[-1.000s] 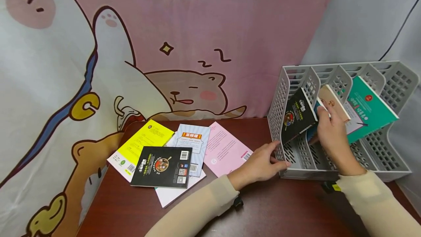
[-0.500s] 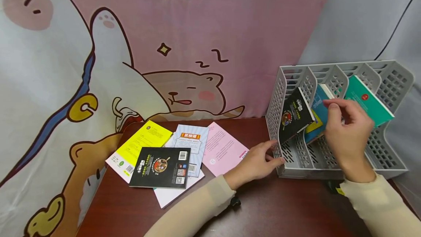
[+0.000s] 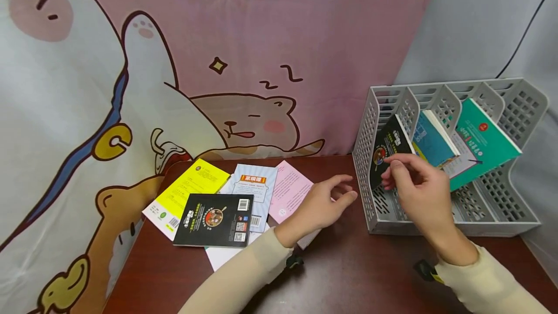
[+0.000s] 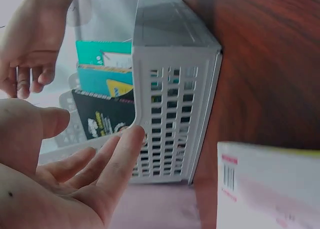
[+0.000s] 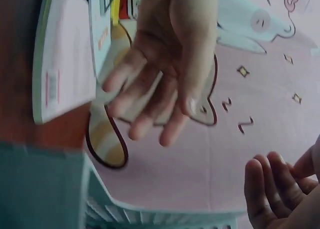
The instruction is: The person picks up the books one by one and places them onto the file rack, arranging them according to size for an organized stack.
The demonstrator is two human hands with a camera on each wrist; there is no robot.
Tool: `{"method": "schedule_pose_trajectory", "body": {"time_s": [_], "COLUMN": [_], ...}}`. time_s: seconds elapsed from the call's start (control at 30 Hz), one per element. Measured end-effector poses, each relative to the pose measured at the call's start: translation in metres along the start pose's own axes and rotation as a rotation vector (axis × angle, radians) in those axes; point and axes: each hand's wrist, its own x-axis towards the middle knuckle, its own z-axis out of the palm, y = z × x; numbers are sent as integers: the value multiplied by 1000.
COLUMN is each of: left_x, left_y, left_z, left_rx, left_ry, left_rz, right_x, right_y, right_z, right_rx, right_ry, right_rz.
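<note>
My left hand (image 3: 316, 210) hovers over the right part of a pink book (image 3: 285, 190) on the table, its fingers loosely bent and nothing held. In front of the grey perforated file rack (image 3: 501, 229) is my right hand (image 3: 420, 193), also loosely curled around nothing. It covers part of the black book (image 3: 389, 134) that leans in the leftmost compartment. A blue book (image 3: 436, 139) leans in the compartment beside that. Further right leans a green book (image 3: 492, 134) with a red circle. In the left wrist view, my left fingers (image 4: 117, 164) appear before the rack's side wall.
Left on the brown table (image 3: 348, 275), several books overlap: a black one (image 3: 213, 220) on top, a yellow one (image 3: 196, 183), a light blue one (image 3: 257, 190) and a white one (image 3: 220, 258). A printed cloth (image 3: 340, 38) hangs behind.
My right hand has let go of a tan-covered book in the rack, which no longer shows, and moved left. My left hand has left the rack's front corner and moved left over the pink book.
</note>
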Motion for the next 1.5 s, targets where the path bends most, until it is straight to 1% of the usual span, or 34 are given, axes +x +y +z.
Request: {"method": "schedule_pose_trajectory", "body": {"time_s": [0.1, 0.2, 0.3, 0.37, 0.47, 0.57, 0.6, 0.7, 0.77, 0.83, 0.97, 1.03, 1.23, 1.3, 1.4, 1.5], "left_x": [-6, -15, -24, -31, -40, -50, -55, -70, -80, -89, -103, -110, -128, -133, -141, -152], "left_y": [-3, -9, -16, -21, -31, -40, -44, -53, -60, -67, -81, -87, -105, -113, -123, -127], "left_z": [-9, -19, -31, -40, -54, -71, -76, -92, -101, -110, -126, -135, -161, -170, -182, -193], "left_rx": [9, 26, 35, 32, 26, 0, -12, -29, -26, -1, 44, 77, 198, 237, 306, 361], "left_ry": [12, 29, 49, 68, 102, 140, 151, 190, 215, 239, 274, 290, 339, 355, 381, 406], "left_rz": [-2, -15, -43, -77, -114, -144, -154, -208, -249, -280, -323, -342, -398, -430, -487, -542], "right_x": [-11, -22, -32, -38, -45, -53, -55, -62, -65, -67, -69, -70, -70, -71, -73, -76], "right_y": [-1, 0, 3, 5, 7, 11, 12, 16, 18, 19, 17, 15, 14, 14, 14, 11], "right_z": [9, 21, 34, 43, 57, 75, 82, 104, 118, 130, 153, 163, 194, 204, 218, 228], "right_rx": [-21, -34, -25, -15, 7, 39, 50, 81, 102, 133, 172, 180, 139, 128, 136, 127], "right_ry": [-79, -157, -226, -271, -357, -459, -498, -598, -652, -699, -770, -797, -846, -861, -879, -885], "right_rz": [16, 27, 50, 70, 128, 213, 244, 304, 326, 338, 357, 352, 303, 298, 316, 343]}}
